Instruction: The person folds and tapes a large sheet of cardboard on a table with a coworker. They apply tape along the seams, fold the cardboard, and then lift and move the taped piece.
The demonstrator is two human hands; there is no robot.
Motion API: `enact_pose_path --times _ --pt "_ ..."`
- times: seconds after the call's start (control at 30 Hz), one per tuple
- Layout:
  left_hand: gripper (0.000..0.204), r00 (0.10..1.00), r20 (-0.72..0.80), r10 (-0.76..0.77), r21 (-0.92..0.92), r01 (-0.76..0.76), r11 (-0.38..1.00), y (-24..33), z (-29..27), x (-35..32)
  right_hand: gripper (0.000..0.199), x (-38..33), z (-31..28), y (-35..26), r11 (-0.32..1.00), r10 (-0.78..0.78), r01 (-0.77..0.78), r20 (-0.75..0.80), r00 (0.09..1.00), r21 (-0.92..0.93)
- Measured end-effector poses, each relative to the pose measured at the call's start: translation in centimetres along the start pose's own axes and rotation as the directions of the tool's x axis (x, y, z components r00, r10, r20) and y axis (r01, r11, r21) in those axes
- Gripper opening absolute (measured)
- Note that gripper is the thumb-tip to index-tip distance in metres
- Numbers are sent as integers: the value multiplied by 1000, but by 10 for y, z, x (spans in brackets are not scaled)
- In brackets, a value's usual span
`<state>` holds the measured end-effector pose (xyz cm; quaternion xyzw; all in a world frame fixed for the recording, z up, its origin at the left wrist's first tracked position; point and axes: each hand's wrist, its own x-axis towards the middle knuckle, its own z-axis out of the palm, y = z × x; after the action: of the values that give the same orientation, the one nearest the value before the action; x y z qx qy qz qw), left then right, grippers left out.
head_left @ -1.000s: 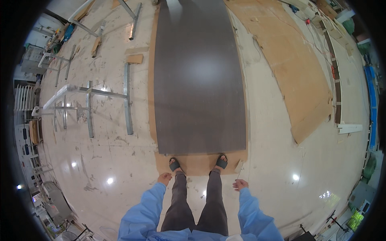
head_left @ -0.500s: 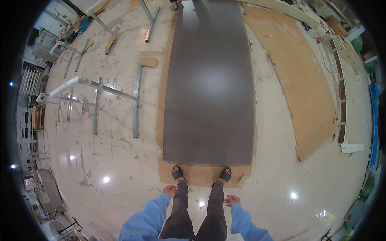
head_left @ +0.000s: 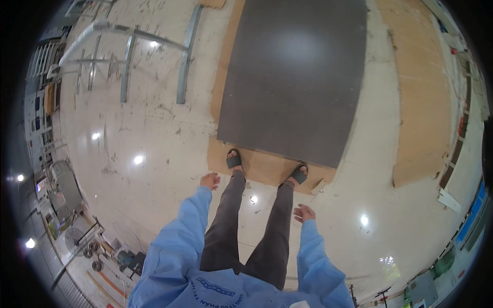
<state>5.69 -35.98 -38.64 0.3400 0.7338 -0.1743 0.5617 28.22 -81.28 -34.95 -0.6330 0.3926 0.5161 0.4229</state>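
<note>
A large dark grey flat panel [head_left: 298, 92] lies on the floor ahead of me, with brown cardboard [head_left: 262, 163] showing under its near end and left side. My feet, in dark slide sandals [head_left: 233, 160], stand on that cardboard close to the panel's near edge. Beside my left leg hangs my left hand [head_left: 210, 180], its fingers loosely bent and apart, holding nothing. My right hand [head_left: 304, 213] hangs by my right leg, fingers apart, and it is empty too. Neither hand touches the panel.
To the left stands a metal frame [head_left: 182, 66] with long legs and a wrapped end. A long cardboard sheet [head_left: 423, 102] lies on the floor at the right. A standing fan [head_left: 74, 236] is at the lower left. A white strip [head_left: 449, 200] lies near the right edge.
My view has tilted down and turned somewhat, so the panel's far end has left the picture and more of my body shows. Both hands stay empty beside my legs.
</note>
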Motion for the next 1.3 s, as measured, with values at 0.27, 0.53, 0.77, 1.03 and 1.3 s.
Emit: enact_pose_path --times 0.27,0.53,0.77,1.03,1.3 --pt "81 996 -84 7 -432 -43 901 33 34 206 66 180 73 -20 963 -12 -15 99 995 269" --pt "74 969 63 240 -704 -127 699 55 94 296 83 331 116 -53 671 -108 117 -59 992 732" --pt "51 889 -312 335 -202 -407 891 72 68 314 74 335 114 -65 757 -30 88 -100 995 648" --pt "47 761 -271 589 409 -463 787 98 65 317 78 334 91 -89 803 -44 69 -56 997 592" --pt "61 905 -133 403 202 -373 905 113 59 297 77 345 72 -79 808 -36 94 -111 993 582"
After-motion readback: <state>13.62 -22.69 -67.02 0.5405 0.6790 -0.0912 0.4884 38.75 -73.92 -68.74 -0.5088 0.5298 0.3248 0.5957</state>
